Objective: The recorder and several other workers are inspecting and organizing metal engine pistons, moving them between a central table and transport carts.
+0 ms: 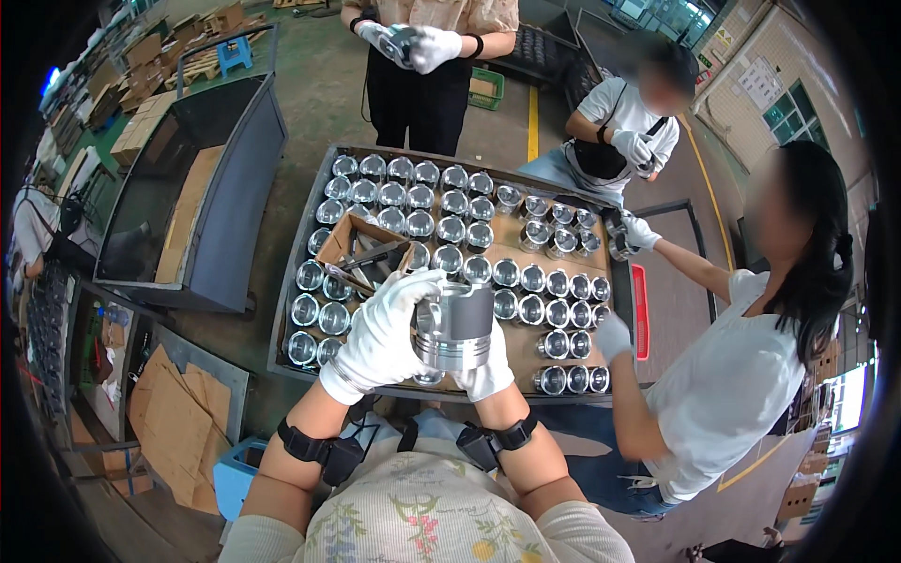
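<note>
While the white-gloved left hand (380,333) is half closing around the left side of a silvery cylindrical metal piston with a dark grey side patch (460,324) near the frame's centre, the white-gloved right hand (488,366) is supporting its lower right, fingers mostly hidden, so how far they are closing I cannot tell. Beneath, a dark-rimmed rectangular tray (280,342) is holding rows of shiny pistons (419,223) and, left of centre, an open brown cardboard box (340,235).
</note>
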A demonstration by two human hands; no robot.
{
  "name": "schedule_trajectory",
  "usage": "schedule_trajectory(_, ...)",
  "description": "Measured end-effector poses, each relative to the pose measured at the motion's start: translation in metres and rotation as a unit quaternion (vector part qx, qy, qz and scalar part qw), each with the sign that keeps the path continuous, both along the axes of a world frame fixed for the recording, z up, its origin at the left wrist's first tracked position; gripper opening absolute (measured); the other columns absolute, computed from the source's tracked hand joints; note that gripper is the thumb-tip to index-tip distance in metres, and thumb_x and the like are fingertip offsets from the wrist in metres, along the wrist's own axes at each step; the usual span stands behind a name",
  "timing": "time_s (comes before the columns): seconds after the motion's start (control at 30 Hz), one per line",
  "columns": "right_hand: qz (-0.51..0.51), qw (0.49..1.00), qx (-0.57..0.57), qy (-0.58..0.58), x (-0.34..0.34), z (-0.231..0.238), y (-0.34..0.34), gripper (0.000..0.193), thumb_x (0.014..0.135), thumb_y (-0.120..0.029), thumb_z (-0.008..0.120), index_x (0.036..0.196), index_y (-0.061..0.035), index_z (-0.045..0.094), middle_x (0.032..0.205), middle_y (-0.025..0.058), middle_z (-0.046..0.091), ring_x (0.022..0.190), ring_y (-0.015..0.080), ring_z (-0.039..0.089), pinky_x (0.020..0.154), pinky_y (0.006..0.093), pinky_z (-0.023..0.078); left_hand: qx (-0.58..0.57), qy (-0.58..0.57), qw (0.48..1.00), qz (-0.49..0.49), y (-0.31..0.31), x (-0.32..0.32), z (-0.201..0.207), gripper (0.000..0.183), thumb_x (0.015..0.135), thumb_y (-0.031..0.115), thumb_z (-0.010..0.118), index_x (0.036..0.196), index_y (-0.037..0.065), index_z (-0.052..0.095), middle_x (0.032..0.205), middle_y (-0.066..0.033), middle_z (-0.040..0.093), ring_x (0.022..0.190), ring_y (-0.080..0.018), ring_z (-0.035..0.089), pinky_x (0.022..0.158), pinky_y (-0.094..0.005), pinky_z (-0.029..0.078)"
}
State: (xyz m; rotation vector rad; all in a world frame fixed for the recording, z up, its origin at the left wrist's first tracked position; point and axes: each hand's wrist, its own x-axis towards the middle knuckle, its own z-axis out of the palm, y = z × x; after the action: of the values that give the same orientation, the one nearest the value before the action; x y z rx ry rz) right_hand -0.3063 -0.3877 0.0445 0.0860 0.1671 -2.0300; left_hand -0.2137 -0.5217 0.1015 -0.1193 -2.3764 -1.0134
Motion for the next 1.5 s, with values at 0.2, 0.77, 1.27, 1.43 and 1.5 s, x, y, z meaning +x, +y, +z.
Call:
schedule_trajectory(0.2,-0.017,0.994,0.098,-0.035,0.012,0.039,-0.004,0.043,0.093,-0.042,0.048,0.116,-0.0066,0.054,0.111,0.0102,0.061,0.099,0.0247,0.059,0.085,0.0381,0.05,-0.086,0.066,0.991,0.077,0.01,-0.003,0.003,0.071,0.054,0.017,0.083,0.112,0.009,0.044,0.121,-0.0152,0.051,0.112,-0.0396,0.052,0.096,-0.045,0.043)
schedule_trajectory(0.77,0.032,0.971,0.165,0.171,-0.005,0.07,0.015,0.076,0.089,-0.064,0.033,0.138,-0.0064,0.038,0.121,0.0098,0.055,0.101,0.0193,0.057,0.089,0.0335,0.047,0.075,0.073,0.99,-0.099,0.013,-0.001,-0.001,0.109,0.06,0.016,0.084,0.142,0.005,0.012,0.127,-0.0157,0.051,0.115,-0.0321,0.053,0.099,-0.0402,0.041)
schedule_trajectory(1.27,0.005,0.617,0.526,0.585,-0.011,0.015,0.031,0.035,0.089,-0.029,0.057,0.104,0.0023,0.062,0.075,0.0143,0.065,0.063,0.0159,0.06,0.061,0.0293,0.047,0.065,-0.052,0.996,-0.017,0.001,-0.005,-0.052,0.103,0.053,0.016,0.085,0.136,0.007,0.025,0.118,-0.0152,0.057,0.106,-0.0299,0.059,0.09,-0.0343,0.047)
schedule_trajectory(1.43,0.06,0.64,0.551,0.532,-0.03,-0.058,0.026,0.032,0.09,-0.025,0.052,0.102,0.0026,0.062,0.073,0.0137,0.066,0.061,0.0169,0.062,0.056,0.0297,0.048,0.104,-0.189,0.976,0.024,-0.014,-0.004,-0.097,0.125,0.054,0.027,0.088,0.142,-0.001,0.002,0.143,-0.0218,0.026,0.132,-0.0328,0.031,0.109,-0.0391,0.026)
schedule_trajectory(1.5,0.069,0.614,0.628,0.474,-0.037,-0.093,0.026,0.029,0.09,-0.023,0.053,0.096,0.0027,0.063,0.07,0.0121,0.066,0.06,0.0172,0.063,0.053,0.0293,0.048,0.14,-0.237,0.959,0.068,-0.018,0.006,-0.109,0.123,0.056,0.024,0.087,0.142,-0.001,0.002,0.143,-0.023,0.025,0.134,-0.0323,0.026,0.11,-0.0383,0.025)
